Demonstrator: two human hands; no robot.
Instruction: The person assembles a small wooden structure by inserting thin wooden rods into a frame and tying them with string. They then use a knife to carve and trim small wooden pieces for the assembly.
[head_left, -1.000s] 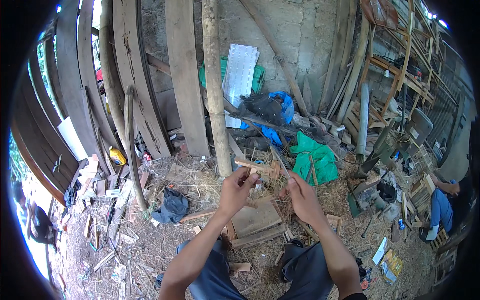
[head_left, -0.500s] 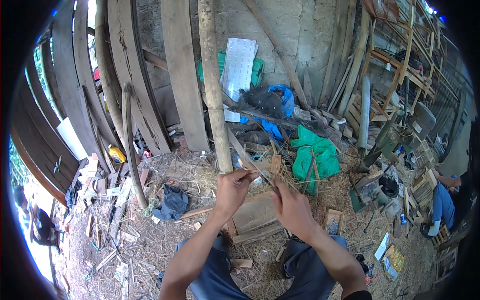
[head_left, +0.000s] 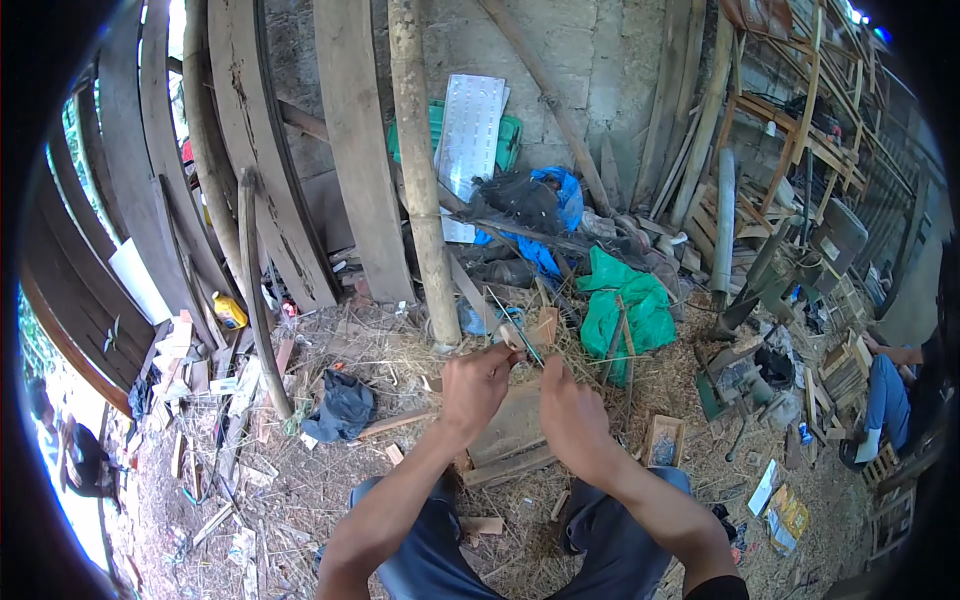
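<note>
Both hands are close together in front of my knees. My left hand (head_left: 477, 388) is closed, pinching a small pale piece of wood (head_left: 512, 338) at its fingertips. My right hand (head_left: 575, 410) is a fist around the near end of a thin, knife-like blade (head_left: 505, 312). The blade slants up and leftward, passing right beside the wood piece; whether they touch I cannot tell. The handle is hidden in my fist. Below my hands, between my knees, lies a low wooden block with a flat board top (head_left: 508, 425).
A small wooden box (head_left: 664, 442) of tiny dark bits sits by my right knee. A green plastic sheet (head_left: 625, 310) lies ahead, a dark cloth (head_left: 342, 405) to the left. A bamboo post (head_left: 424, 190) stands close ahead. Another person (head_left: 890, 395) sits at right, another (head_left: 85, 450) at far left.
The blade has turned from broad side to thin edge and stands a little steeper. My right hand has rolled over and shifted slightly left; my left hand still pinches the wood piece.
</note>
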